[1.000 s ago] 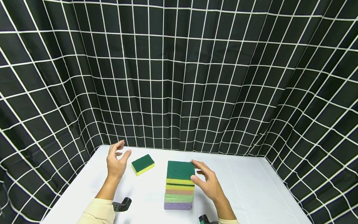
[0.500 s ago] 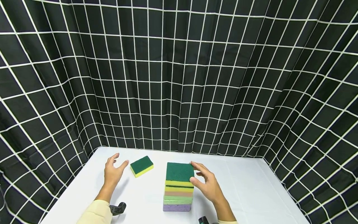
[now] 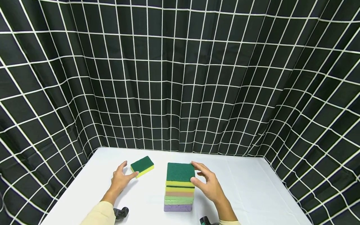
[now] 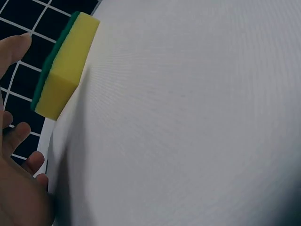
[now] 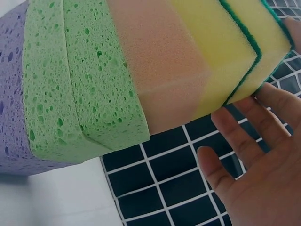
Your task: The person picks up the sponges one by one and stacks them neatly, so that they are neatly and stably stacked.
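A sponge (image 3: pixel 142 165) with a green scouring top and yellow body lies on the table to the left. My left hand (image 3: pixel 119 181) is beside it, thumb and fingers spread, the thumb overlapping its near corner in the head view. In the left wrist view, the fingers stand just off the yellow sponge (image 4: pixel 68 68). A stack of sponges (image 3: pixel 179 193) stands in the middle: purple at the bottom, then light green, peach, and green-topped yellow ones. My right hand (image 3: pixel 208 184) is at its upper right side, thumb and forefinger at the top sponge's edges, other fingers (image 5: pixel 240 136) loosely bent alongside.
A white cloth covers the table (image 3: pixel 239 184). Black curtains with a white grid (image 3: pixel 180 78) hang behind it and along both sides. Dark wrist devices (image 3: pixel 121 213) show below each hand.
My left hand has come down and closer to the single sponge, its thumb now overlapping the corner. My right hand has stayed at the stack, and the sponges look unmoved.
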